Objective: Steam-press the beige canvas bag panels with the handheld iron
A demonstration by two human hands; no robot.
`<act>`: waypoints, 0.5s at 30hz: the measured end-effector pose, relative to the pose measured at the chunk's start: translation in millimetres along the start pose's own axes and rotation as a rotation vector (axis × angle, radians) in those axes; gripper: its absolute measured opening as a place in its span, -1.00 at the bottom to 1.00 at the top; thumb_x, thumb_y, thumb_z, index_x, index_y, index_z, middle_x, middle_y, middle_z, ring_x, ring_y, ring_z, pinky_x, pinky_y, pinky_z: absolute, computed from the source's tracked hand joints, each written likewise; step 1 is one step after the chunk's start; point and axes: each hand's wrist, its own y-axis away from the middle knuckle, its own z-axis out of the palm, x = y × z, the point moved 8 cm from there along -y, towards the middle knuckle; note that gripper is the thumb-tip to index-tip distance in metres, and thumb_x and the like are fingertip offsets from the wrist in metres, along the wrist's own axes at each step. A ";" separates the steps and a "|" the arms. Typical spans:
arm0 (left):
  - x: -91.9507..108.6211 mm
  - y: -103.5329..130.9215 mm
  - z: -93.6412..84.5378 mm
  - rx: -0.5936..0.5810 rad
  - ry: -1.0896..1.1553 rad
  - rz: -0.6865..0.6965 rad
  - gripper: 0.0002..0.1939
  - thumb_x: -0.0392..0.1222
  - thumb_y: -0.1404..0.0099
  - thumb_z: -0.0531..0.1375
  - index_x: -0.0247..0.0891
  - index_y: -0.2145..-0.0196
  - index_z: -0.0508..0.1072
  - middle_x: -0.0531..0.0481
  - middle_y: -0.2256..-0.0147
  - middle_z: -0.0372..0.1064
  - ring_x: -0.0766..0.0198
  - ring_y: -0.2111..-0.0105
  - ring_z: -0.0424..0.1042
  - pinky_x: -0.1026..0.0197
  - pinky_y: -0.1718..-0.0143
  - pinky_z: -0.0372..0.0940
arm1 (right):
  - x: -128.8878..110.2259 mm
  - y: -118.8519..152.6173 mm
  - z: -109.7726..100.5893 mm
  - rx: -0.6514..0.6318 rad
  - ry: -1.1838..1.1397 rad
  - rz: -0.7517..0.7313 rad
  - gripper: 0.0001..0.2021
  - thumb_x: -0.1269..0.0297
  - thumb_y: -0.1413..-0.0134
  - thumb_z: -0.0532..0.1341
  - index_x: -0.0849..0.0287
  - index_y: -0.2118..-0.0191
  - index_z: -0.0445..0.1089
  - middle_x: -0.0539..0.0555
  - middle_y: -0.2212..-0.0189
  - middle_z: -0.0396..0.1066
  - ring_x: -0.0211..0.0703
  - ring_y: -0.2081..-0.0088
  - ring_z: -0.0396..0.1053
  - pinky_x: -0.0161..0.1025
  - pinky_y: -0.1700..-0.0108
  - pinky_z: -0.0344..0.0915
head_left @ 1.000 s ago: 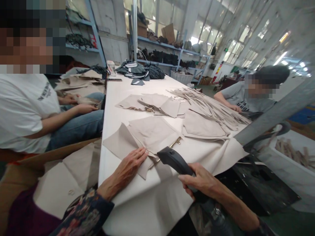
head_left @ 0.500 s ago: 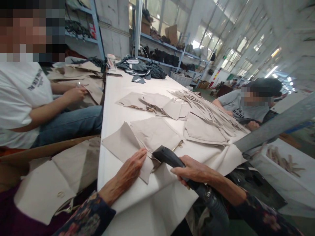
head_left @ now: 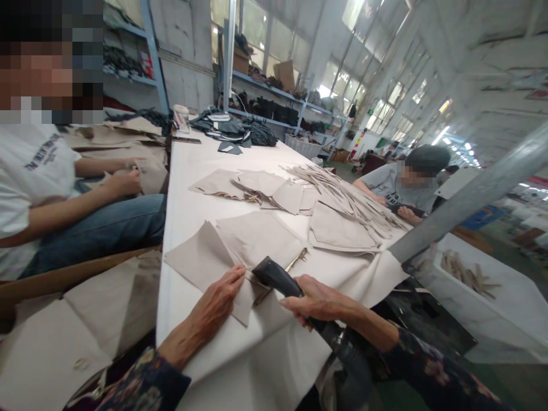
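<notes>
The fingers of the right hand (head_left: 314,299) were wrapped around the grip of a black handheld tool (head_left: 276,277), its nose lowered to a beige panel (head_left: 261,237) that lay spread near the close end of the bench (head_left: 180,171). The fingers of the left hand (head_left: 218,299) lay long and close together on the panel's near edge, just beside the tool's nose; the thumb was hidden, so whether they pinched the edge or only pressed it could not be told. Brass-coloured hardware (head_left: 295,261) showed along the panel's right edge, and a ribbed hose (head_left: 357,368) ran from the tool toward the lower edge of the view. This panel looked to be partway through its handling, with hardware in place and the tool's nose at its edge. Farther up the bench lay a beige stack (head_left: 338,228), a looser beige pile (head_left: 274,185) and a spread of narrow strips (head_left: 351,197); which of these were finished and which were left could not be told. More beige pieces (head_left: 111,308) filled a carton at the left, beside a seated co-worker in a white shirt (head_left: 38,165), who also handled beige material.
</notes>
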 end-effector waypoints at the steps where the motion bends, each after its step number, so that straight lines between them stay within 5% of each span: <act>1: -0.2 0.3 -0.1 0.008 0.006 0.006 -0.43 -0.59 -0.09 -0.12 -0.47 -0.02 0.37 -0.28 -0.10 0.27 0.14 -0.17 0.19 0.07 -0.19 0.17 | 4.4 4.0 0.2 -0.006 -0.022 0.022 -0.78 0.21 -0.02 0.14 0.24 0.51 0.22 -0.02 0.66 0.30 -0.33 0.67 0.27 -0.41 0.68 0.27; 7: -5.5 2.7 2.4 0.054 0.022 0.009 -0.44 -0.56 -0.12 -0.11 -0.42 -0.04 0.37 -0.25 -0.09 0.29 0.14 -0.16 0.21 0.04 -0.17 0.20 | 17.2 10.7 -18.3 0.015 -0.114 0.061 -0.78 0.23 -0.01 0.16 0.27 0.52 0.27 -0.01 0.65 0.31 -0.33 0.67 0.27 -0.41 0.69 0.27; 15: 1.5 0.2 -0.7 0.033 -0.088 0.026 -0.43 -0.60 -0.11 -0.16 -0.52 0.00 0.39 -0.27 -0.06 0.32 0.15 -0.14 0.24 0.12 -0.17 0.19 | 34.3 -5.8 -92.1 0.316 -0.200 0.077 -0.77 0.19 -0.06 0.17 0.26 0.45 0.25 0.01 0.61 0.32 -0.32 0.67 0.27 -0.42 0.70 0.23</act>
